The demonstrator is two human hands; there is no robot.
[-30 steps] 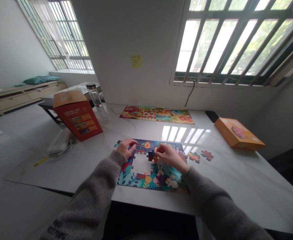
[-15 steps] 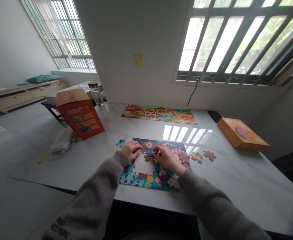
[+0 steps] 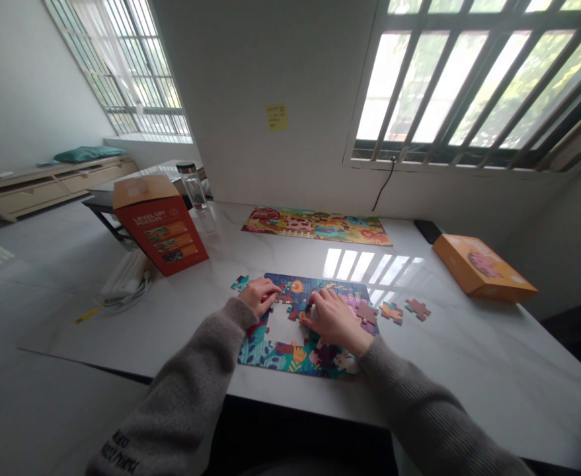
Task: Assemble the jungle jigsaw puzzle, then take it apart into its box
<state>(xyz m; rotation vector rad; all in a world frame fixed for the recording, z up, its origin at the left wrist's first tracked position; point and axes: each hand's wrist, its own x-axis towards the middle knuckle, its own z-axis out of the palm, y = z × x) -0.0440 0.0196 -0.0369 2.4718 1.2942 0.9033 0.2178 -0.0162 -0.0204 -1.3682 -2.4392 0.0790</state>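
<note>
A colourful jigsaw puzzle point(image 3: 268, 357) lies flat on the table in front of me, with a pale gap left of its middle. My left hand point(image 3: 259, 295) rests at its upper left, fingers stretched out over the pieces beside the gap. At the gap's right edge my right hand point(image 3: 337, 318) bends its thumb and fingers around a puzzle piece point(image 3: 302, 318), mostly hidden by them. A brown loose piece point(image 3: 366, 315) lies on the puzzle's right side. Off the right edge are an orange and teal piece point(image 3: 392, 313) and another brown piece point(image 3: 418, 309).
A teal piece point(image 3: 240, 283) lies left of the puzzle. Farther back is a long finished puzzle point(image 3: 314, 226). A red puzzle box point(image 3: 168, 231), a glass bottle point(image 3: 193, 188) and a white power strip point(image 3: 124, 274) stand left; an orange box point(image 3: 483, 268) and black phone point(image 3: 426, 231) lie right.
The right hand has shifted slightly, its thumb and index finger now farther apart at the gap's edge. The left hand stays nearly in place. The view has moved a little.
</note>
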